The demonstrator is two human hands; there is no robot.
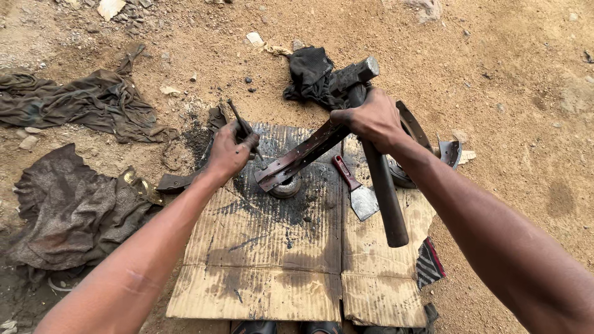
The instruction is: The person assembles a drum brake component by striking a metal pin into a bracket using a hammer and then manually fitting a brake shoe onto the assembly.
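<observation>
My right hand (pixel 371 119) grips a heavy hammer (pixel 378 179) near its steel head, the dark handle pointing down toward me. The same hand also presses on a long curved rusty metal piece (pixel 297 159) whose lower end rests on a small round metal ring (pixel 286 187). My left hand (pixel 230 151) holds a thin dark metal punch (pixel 240 122) upright, just left of that piece's lower end. All of this sits above a greasy flattened cardboard sheet (pixel 266 260).
A red-handled scraper (pixel 356 188) lies on the cardboard. A curved metal brake part (pixel 427 148) lies at right on the dirt. Dirty rags (pixel 80 102) and cloth (pixel 68 210) lie at left, a black rag (pixel 309 74) at the back. Sandy ground surrounds everything.
</observation>
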